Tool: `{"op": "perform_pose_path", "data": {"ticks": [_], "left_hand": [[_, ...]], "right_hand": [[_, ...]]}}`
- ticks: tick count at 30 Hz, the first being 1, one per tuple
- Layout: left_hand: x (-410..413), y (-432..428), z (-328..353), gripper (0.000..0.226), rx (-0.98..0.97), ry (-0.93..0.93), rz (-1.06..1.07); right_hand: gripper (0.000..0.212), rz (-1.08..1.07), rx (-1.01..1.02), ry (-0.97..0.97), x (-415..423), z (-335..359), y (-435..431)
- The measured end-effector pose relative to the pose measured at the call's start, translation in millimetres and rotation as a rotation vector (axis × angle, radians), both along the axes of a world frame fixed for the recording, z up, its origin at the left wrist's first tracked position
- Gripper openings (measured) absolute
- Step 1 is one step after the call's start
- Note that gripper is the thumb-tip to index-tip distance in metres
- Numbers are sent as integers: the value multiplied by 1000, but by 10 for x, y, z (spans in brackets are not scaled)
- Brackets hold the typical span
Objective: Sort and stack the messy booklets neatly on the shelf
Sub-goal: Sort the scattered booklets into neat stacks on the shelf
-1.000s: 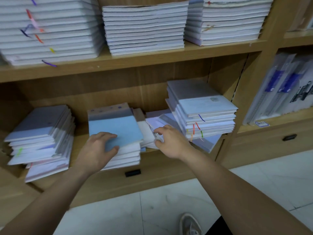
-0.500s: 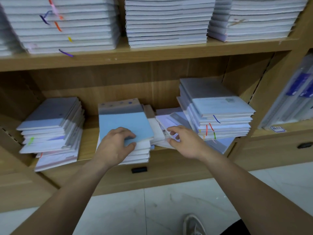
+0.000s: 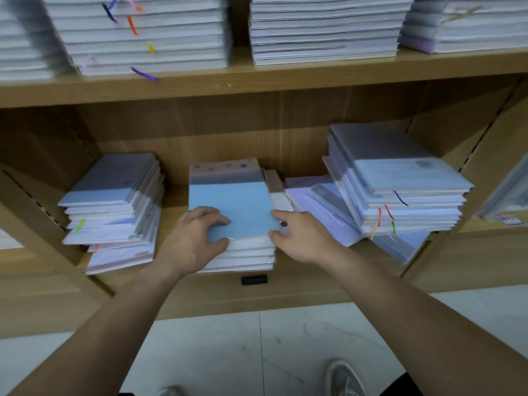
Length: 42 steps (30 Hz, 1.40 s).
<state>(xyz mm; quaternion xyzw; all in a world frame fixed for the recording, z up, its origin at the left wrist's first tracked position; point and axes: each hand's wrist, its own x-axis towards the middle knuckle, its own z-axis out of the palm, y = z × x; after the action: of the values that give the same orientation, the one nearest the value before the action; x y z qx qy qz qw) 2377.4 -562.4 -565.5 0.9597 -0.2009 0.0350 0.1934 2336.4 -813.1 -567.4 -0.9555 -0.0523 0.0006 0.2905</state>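
Upper stacks (image 3: 323, 27) cut off by top edge. Left hand (image 3: 194, 241) covers near corner of blue booklet (image 3: 231, 207). Loose booklets (image 3: 323, 212) run under right stack (image 3: 400, 190). Shelf label (image 3: 510, 219) print blurred, unreadable.

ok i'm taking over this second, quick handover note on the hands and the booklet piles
Left hand: grips the near left corner of the middle stack, fingers on its blue cover, thumb at the front edge.
Right hand: pinches that stack's near right corner.
Things: the left stack and right stack on the lower shelf are both skewed. Loose booklets lie splayed between the middle and right stacks, partly under the right one.
Done: middle stack roughly squared.
Left: gather the loose booklets, square the two side stacks.
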Motion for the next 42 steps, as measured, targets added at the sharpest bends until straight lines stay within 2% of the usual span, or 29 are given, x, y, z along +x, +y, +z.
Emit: {"op": "perform_pose_path", "data": {"ticks": [4,7,13,15,19,23,29,33,35,38,42], "left_hand": [[1,-7,15,38,5,-12,6],[-66,-169,44,32,-37,-28,-18],[-332,-994,160,28,-180,-68,-128],[-339,-1344,208,32,-222,-57,-191],[-268,-2052,263,51,-229,-25,-272],[-198,-2495,228,65,-246,51,-260],[-150,-2690,228,56,-418,64,-250],[-87,-2714,303,65,-470,59,-307],[-105,-2713,274,72,-397,63,-344],[-140,-2697,135,62,-270,37,-322],[-54,-2797,52,43,-356,-31,-245]], "right_hand": [[56,35,-23,41,-72,-22,-60],[41,21,8,-28,-155,75,-234],[16,-311,261,-411,-367,388,-1039],[17,-417,246,-453,-449,350,-1383],[27,-560,85,-471,-542,174,-1912],[35,-562,-41,-418,-463,152,-2156],[55,-387,-96,-356,-237,236,-2126],[47,-399,-81,-435,-167,383,-2159],[42,-428,-53,-461,-156,463,-2185],[43,-480,3,-490,-147,535,-2215],[35,-521,143,-512,-88,577,-2261]]}}
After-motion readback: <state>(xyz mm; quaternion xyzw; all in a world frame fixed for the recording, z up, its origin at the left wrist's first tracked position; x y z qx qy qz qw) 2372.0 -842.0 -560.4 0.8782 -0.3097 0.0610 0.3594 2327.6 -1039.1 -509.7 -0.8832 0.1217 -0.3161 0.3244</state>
